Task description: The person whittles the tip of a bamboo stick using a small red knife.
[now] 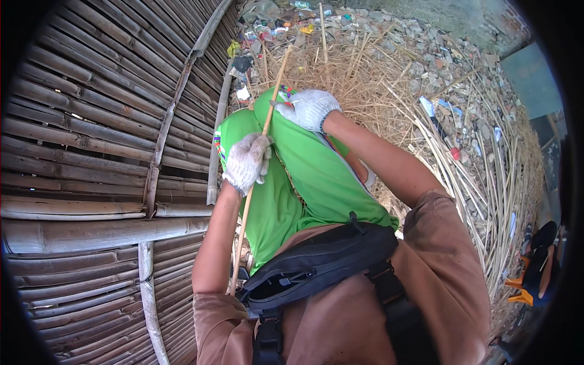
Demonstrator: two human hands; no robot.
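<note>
Stick: stick [255,176], a long, thin, pale yellow-tan cane, straight and smooth, running from the upper middle of the frame down to the lower middle, slightly tilted; its lower end passes behind the left forearm near the black bag.
Left hand: left hand [246,163], in a white knit glove, grip clamped around the stick at mid-length, centre-left of the frame.
Right hand: right hand [309,108], also gloved white, above and to the right of the left one; its fingers rest against the stick higher up, on the knee; whether this grip fully closes around the stick cannot be told.
Legs: trousers [316,176], bright green, with a striped trim at the hem, lying under both hands in the middle of the frame.
Bag: bag [316,261], black, with its top open and straps, at the lower middle.
Wall: bamboo wall [91,140] of dark, weathered slats filling the left half.
Ground: canes [486,182], pale loose strips heaped over dry straw at the right and upper right.
</note>
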